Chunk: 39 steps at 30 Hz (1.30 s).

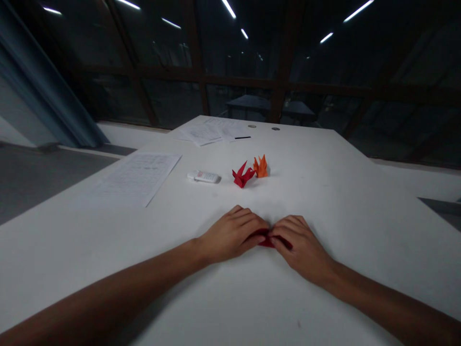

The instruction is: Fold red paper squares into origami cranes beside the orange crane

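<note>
Between my two hands lies a piece of folded red paper (266, 241) on the white table (223, 307), mostly hidden under the fingers. My left hand (236, 233) grips its left part, thumb in front and fingers curled over the back. On the other side my right hand (298, 245) pinches the right part, its fingertips close to those of the left. Just beyond the hands stand a red origami crane (242, 176) and an orange origami crane (261, 166), side by side.
Left of the cranes lies a white correction-tape-like item (203, 177). A printed sheet (133, 178) rests at the left, more papers (212, 131) at the far end, with a black pen (242, 138) beside them. Dark windows (241, 43) stand behind the table's far edge.
</note>
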{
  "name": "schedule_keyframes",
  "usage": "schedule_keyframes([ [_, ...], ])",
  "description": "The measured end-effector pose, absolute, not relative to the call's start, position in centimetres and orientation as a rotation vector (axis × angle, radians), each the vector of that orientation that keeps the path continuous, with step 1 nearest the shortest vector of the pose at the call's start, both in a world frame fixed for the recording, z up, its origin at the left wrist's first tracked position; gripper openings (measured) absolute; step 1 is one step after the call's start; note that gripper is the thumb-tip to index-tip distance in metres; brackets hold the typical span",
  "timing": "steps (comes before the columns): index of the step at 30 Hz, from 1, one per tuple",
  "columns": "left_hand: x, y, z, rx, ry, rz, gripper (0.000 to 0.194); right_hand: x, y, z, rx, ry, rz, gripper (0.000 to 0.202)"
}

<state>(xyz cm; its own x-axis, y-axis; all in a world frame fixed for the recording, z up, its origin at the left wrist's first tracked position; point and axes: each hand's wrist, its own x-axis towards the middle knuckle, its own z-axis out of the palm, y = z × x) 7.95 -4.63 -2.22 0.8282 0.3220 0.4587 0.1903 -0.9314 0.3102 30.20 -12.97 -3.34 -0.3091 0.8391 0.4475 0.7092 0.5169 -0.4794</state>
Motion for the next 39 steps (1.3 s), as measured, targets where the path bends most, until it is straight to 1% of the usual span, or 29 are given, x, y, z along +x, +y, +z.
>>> schedule_keyframes([
  [2, 8.0, -4.8, -2.0, 2.554, 0.572, 1.013, 0.038, 30.4, -12.8, -3.3, -1.299, -1.931, 0.34, 0.011],
  [3, 8.1, -4.8, -1.9, 2.4, 0.661, 1.141, 0.043, 30.4, -12.7, -3.2, -1.329, -1.813, 0.413, 0.009],
  [5, 8.4, -4.8, -1.8, 2.063, 0.756, 1.27, 0.037, 30.3, -12.3, -3.1, -1.36, -1.55, 0.597, 0.006],
  [6, 8.7, -4.7, -1.8, 1.909, 0.753, 1.261, 0.032, 30.2, -12.2, -3.0, -1.35, -1.431, 0.691, 0.007],
  [7, 9.0, -4.8, -1.9, 1.776, 0.721, 1.212, 0.032, 30.1, -12.1, -2.9, -1.326, -1.333, 0.776, 0.01],
  [11, 10.0, -5.3, -1.8, 1.408, 0.584, 1.131, 0.042, 29.1, -12.1, -2.5, -1.249, -1.133, 0.981, 0.019],
  [13, 10.2, -5.8, -1.7, 1.403, 0.594, 1.097, 0.039, 28.6, -12.4, -2.4, -1.211, -1.044, 1.052, 0.022],
  [17, 10.4, -6.9, -1.8, 1.656, 0.666, 0.976, 0.032, 28.0, -13.0, -2.7, -1.089, -0.93, 1.113, 0.023],
  [21, 10.6, -7.5, -1.8, 1.804, 0.623, 0.93, 0.023, 27.6, -13.2, -3.1, -1.037, -1.052, 1.033, 0.019],
  [23, 10.6, -7.6, -1.7, 1.823, 0.612, 0.925, 0.022, 27.5, -13.3, -3.3, -1.023, -1.139, 0.992, 0.019],
  [27, 10.7, -7.8, -1.6, 1.865, 0.661, 0.921, 0.019, 27.3, -13.5, -3.6, -1.022, -1.179, 0.986, 0.029],
  [29, 10.6, -7.8, -1.7, 1.878, 0.677, 0.914, 0.014, 27.3, -13.5, -3.7, -1.049, -1.172, 1.006, 0.026],
  [31, 10.6, -7.8, -1.9, 1.862, 0.672, 0.891, 0.011, 27.3, -13.5, -3.7, -1.079, -1.186, 1.018, 0.018],
  [36, 10.5, -7.3, -2.2, 1.635, 0.623, 0.841, 0.015, 27.6, -13.4, -3.7, -1.11, -1.19, 1.08, 0.021],
  [39, 10.6, -7.0, -2.4, 1.477, 0.549, 0.875, 0.024, 27.7, -13.3, -3.7, -1.118, -1.164, 1.127, 0.022],
])
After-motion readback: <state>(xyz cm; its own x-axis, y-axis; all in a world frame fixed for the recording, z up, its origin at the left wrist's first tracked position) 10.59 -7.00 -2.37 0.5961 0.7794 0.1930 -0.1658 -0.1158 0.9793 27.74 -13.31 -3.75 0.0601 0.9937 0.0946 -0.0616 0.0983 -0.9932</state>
